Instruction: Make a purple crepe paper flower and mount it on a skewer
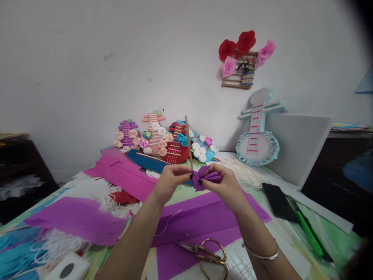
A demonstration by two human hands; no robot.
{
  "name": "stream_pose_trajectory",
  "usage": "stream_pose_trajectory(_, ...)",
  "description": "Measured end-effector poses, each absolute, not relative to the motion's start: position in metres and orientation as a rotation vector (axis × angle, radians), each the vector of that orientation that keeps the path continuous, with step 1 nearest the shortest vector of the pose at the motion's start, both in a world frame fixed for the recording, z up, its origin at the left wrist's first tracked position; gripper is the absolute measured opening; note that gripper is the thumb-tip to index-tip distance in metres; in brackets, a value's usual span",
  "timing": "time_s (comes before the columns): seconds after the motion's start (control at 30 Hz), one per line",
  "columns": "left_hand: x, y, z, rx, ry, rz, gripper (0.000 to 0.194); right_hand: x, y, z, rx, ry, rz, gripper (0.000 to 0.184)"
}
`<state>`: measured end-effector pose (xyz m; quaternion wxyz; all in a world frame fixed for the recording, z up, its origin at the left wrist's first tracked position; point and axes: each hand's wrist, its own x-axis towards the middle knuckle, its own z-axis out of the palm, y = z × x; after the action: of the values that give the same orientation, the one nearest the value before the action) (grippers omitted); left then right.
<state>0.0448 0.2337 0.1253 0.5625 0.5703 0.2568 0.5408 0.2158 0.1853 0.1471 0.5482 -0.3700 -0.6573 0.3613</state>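
Observation:
Both my hands are raised over the table, pinching a folded piece of purple crepe paper (pixel 205 176) between them. My left hand (pixel 171 179) also grips a thin wooden stick (pixel 188 140) that stands upright from the paper. My right hand (pixel 225 185) is closed round the paper's right side; a metal bangle (pixel 262 254) sits on that wrist. Long purple crepe sheets (pixel 201 217) lie on the table under my arms.
Gold-handled scissors (pixel 208 254) lie at the front. Craft guitars with paper flowers (pixel 159 138) lean on the wall, a pale blue one (pixel 258 136) further right. A black phone (pixel 278 202) and green pen (pixel 309 233) lie right. White string (pixel 58 243), a white tape dispenser (pixel 68 268) left.

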Motion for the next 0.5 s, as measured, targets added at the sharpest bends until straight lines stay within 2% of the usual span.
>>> stream_pose_trajectory(0.27, 0.045, 0.236, 0.123, 1.370, 0.640, 1.260, 0.019, 0.218, 0.192, 0.146, -0.800, -1.499, 0.911, 0.019)
stream_pose_trajectory(0.5, 0.051, 0.230, 0.124, 1.467, 0.750, 1.152, 0.016, 0.226, 0.195, 0.147, -0.867, -1.432, 0.731, 0.033)
